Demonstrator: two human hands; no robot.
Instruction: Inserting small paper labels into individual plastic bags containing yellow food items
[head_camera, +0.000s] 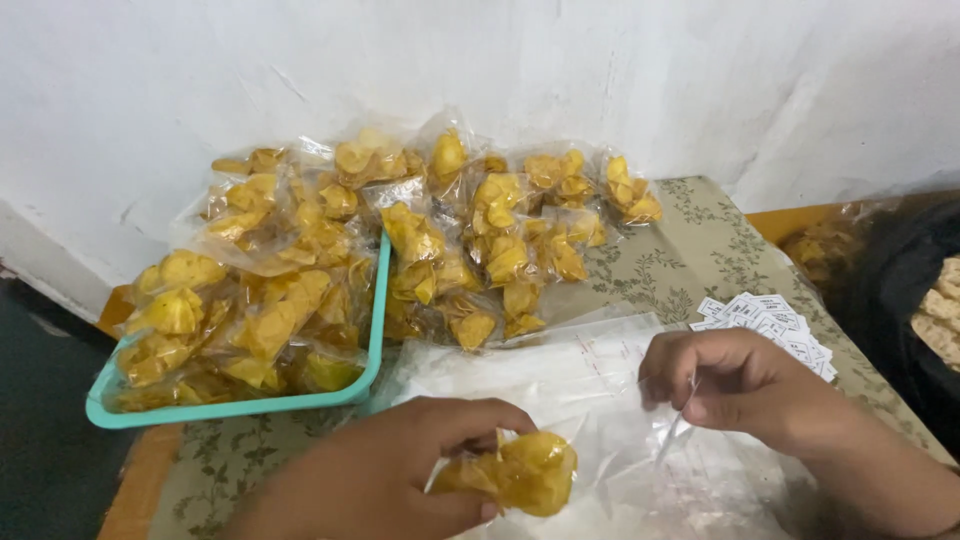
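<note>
We are at the filling step: our left hand (400, 475) grips a clump of yellow chips (520, 472) just above the worktop (690, 265), while our right hand (735, 385) pinches the mouth of a clear bag (600, 390). Next, we judge, the mouth must be spread wide enough for the chips to slide in.

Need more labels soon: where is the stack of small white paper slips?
The white paper slips lie on the floral tablecloth, right side of the head view, just beyond the right hand.
</note>
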